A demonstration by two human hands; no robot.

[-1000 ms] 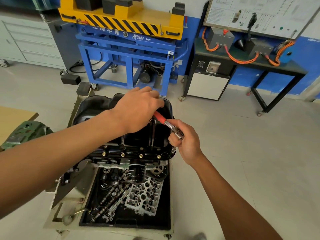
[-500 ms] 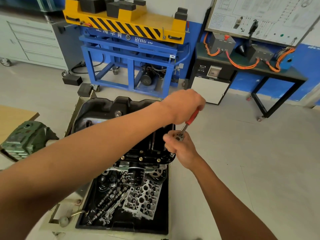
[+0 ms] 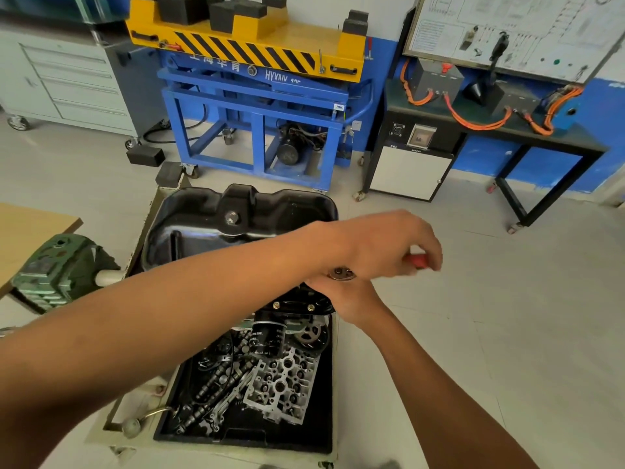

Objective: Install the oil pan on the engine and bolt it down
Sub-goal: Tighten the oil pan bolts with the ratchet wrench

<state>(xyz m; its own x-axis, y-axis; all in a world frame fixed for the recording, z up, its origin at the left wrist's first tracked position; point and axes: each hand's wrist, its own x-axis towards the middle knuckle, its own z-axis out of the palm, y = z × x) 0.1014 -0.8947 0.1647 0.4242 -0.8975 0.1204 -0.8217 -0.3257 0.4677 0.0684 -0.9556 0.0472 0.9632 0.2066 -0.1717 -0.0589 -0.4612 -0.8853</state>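
The oil pan (image 3: 203, 225) is one glossy black shell with one drain plug (image 3: 231, 217), seated above the far end of the black tray (image 3: 243, 441). Two brass-coloured bolts (image 3: 275, 304) show on its near flange. Your left hand (image 3: 389, 245) grips the red handle of one ratchet (image 3: 341, 274). Your right hand (image 3: 348, 299) lies beneath at the pan's near right corner; its fingers are hidden, so their state cannot be told. One oil filter (image 3: 269, 336) stands below the flange.

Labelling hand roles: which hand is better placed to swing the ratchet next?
Left. The left hand grips the ratchet's red handle; the right hand is below the ratchet head at the oil pan corner.
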